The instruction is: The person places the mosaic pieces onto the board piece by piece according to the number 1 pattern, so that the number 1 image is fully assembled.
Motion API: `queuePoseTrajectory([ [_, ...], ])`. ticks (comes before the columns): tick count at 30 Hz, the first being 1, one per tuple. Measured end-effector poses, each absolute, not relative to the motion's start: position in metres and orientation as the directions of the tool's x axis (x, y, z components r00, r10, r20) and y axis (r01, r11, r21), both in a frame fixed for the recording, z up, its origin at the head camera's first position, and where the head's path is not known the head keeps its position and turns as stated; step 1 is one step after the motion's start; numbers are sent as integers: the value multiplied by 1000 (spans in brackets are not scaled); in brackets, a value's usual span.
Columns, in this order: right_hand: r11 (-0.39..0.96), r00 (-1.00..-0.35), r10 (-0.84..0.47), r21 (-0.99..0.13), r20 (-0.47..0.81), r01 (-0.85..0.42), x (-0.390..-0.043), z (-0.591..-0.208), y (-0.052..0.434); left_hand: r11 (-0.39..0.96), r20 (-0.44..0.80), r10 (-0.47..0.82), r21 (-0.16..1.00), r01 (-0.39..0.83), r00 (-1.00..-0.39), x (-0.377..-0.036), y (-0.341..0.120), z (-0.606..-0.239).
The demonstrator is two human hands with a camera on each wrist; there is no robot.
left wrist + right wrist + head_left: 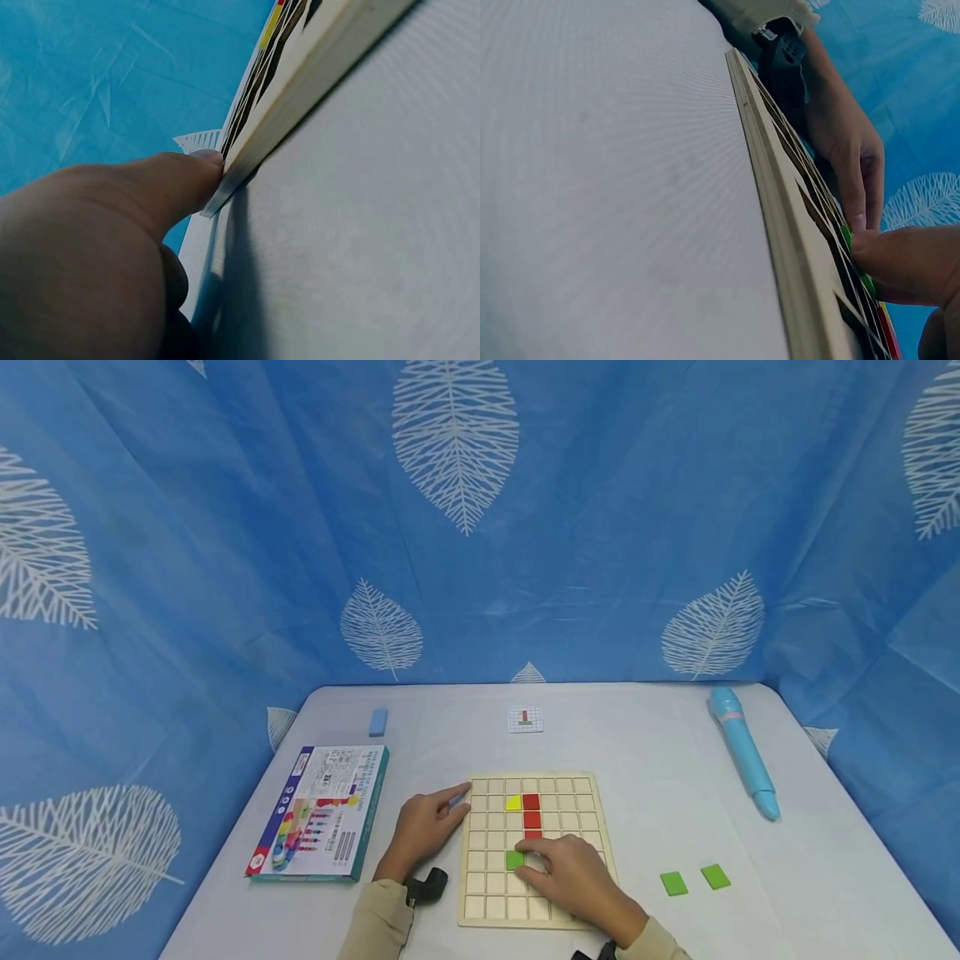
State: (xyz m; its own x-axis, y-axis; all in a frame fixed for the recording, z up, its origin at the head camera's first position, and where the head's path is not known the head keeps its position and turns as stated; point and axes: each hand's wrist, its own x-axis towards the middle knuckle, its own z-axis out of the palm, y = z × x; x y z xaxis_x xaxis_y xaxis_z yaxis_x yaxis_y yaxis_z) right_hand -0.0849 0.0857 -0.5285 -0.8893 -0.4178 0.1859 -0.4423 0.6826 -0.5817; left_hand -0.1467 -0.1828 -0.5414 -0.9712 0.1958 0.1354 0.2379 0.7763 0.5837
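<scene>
A wooden grid board (585,793) lies on the grey table. Red tiles (531,802) fill a short column in it, with a yellow tile (513,802) to their left. My right hand (558,870) rests on the board, its fingertips touching a green tile (514,860) in a cell below the red ones; the right wrist view shows a finger pressing that green tile (846,237). My left hand (429,828) lies flat beside the board, fingertips against its left edge (247,150). Two loose green tiles (673,883) (716,876) lie to the right.
A small pattern card (525,719) lies behind the board. A printed box (318,812) sits at left, a blue block (378,722) behind it, and a light blue pen-shaped device (744,762) at right. Blue leaf-print cloth surrounds the table.
</scene>
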Motion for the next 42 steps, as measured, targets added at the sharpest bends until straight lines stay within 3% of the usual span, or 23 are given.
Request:
queuePoseTrajectory([
  [42, 683, -894, -417, -593, 164, -427, -80, -528, 91, 773, 145, 206, 582, 252, -968, -147, -183, -540],
])
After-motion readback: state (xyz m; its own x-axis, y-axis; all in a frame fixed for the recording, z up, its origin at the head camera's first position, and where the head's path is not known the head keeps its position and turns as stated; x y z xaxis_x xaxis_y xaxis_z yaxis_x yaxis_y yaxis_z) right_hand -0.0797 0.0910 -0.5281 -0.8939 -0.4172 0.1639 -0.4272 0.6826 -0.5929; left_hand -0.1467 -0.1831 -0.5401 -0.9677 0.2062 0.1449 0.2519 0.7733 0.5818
